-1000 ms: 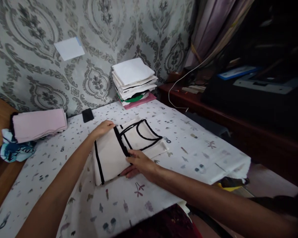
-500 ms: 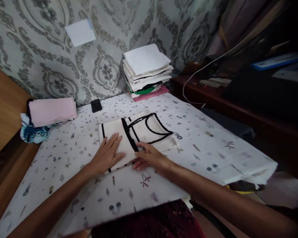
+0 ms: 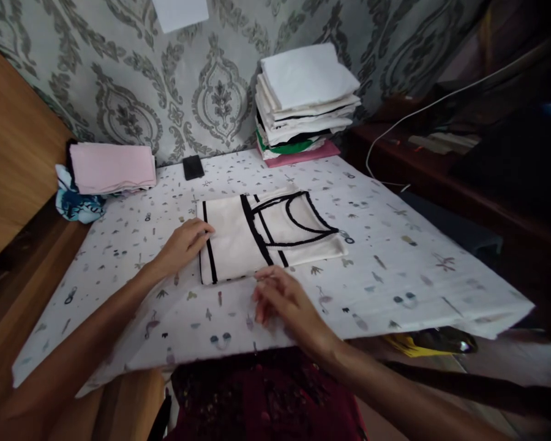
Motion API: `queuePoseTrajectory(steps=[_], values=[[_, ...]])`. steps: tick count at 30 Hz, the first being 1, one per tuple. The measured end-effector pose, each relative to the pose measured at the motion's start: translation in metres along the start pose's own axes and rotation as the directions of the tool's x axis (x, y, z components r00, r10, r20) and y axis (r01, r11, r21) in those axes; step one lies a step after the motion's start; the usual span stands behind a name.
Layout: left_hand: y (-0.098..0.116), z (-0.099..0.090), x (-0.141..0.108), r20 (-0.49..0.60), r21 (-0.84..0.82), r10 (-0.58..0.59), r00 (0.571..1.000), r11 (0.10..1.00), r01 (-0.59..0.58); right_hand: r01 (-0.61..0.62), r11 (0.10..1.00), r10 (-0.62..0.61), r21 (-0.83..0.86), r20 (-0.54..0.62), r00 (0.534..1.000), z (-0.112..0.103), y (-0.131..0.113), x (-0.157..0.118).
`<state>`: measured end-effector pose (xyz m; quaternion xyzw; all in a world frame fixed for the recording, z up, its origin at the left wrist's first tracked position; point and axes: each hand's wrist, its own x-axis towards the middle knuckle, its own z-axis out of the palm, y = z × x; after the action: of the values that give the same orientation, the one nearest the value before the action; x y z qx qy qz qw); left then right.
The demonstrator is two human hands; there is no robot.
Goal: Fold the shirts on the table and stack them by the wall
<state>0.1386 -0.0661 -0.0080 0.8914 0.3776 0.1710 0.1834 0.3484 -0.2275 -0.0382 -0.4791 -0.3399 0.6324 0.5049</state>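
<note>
A folded white top with black trim (image 3: 227, 236) lies flat on the printed tablecloth (image 3: 344, 312), its strappy neckline pointing right. My left hand (image 3: 183, 246) is at the garment's left edge, fingers stretched and fingertips over the black stripe there. Off the front edge, my right hand (image 3: 282, 300) hovers with loosely bent fingers, slightly blurred. Nothing shows in its grasp. Its fingertips come close to the lower hem, and whether they touch I cannot tell.
A tall stack of folded clothes (image 3: 307, 79) stands at the back, against the patterned wall. Folded pink cloth (image 3: 112, 166) sits on other fabric at the back left, with a black phone-like object (image 3: 193, 167) beside it. A white cable (image 3: 422, 101) hangs on the right.
My left hand has slid from the middle of the top to its left edge. My right hand has drawn back from the fold toward me. The camera view has shifted.
</note>
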Motion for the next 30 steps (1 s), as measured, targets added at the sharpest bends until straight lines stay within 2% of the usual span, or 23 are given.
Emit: queuePoseTrajectory(steps=[1,3,5,7,12,15,17,23,30], values=[[0.004,0.002,-0.005,0.001,0.000,0.029,1.000,1.000,-0.029,-0.059,0.998,0.056,0.024,0.087,0.995,0.009,0.002,-0.002],[0.010,0.005,-0.012,0.011,-0.011,0.078,0.997,0.997,-0.078,-0.224,0.971,0.200,0.081,0.230,0.952,0.025,0.003,-0.004],[0.012,0.006,-0.016,0.014,-0.033,0.109,0.994,0.994,-0.108,-0.369,0.919,0.313,0.140,0.310,0.898,0.039,0.002,-0.001],[0.009,0.006,-0.015,0.017,-0.064,0.125,0.992,0.990,-0.123,-0.426,0.881,0.347,0.207,0.330,0.878,0.049,0.003,0.002],[-0.005,0.012,-0.010,0.057,-0.081,0.192,0.980,0.979,-0.187,-0.306,0.870,0.230,0.388,0.229,0.946,0.062,0.014,0.001],[-0.009,0.018,-0.009,0.058,-0.033,0.219,0.974,0.976,-0.217,-0.244,0.872,0.176,0.425,0.194,0.965,0.065,0.018,0.001],[-0.011,0.021,-0.010,0.054,-0.028,0.221,0.974,0.975,-0.219,-0.243,0.866,0.185,0.438,0.172,0.968,0.068,0.017,0.003],[-0.015,0.026,-0.011,0.029,-0.061,0.206,0.978,0.977,-0.204,-0.405,0.832,0.342,0.379,0.225,0.913,0.084,0.012,0.011],[-0.014,0.029,-0.013,0.021,-0.055,0.178,0.984,0.983,-0.177,-0.472,0.850,0.396,0.235,0.305,0.866,0.083,0.009,0.008]])
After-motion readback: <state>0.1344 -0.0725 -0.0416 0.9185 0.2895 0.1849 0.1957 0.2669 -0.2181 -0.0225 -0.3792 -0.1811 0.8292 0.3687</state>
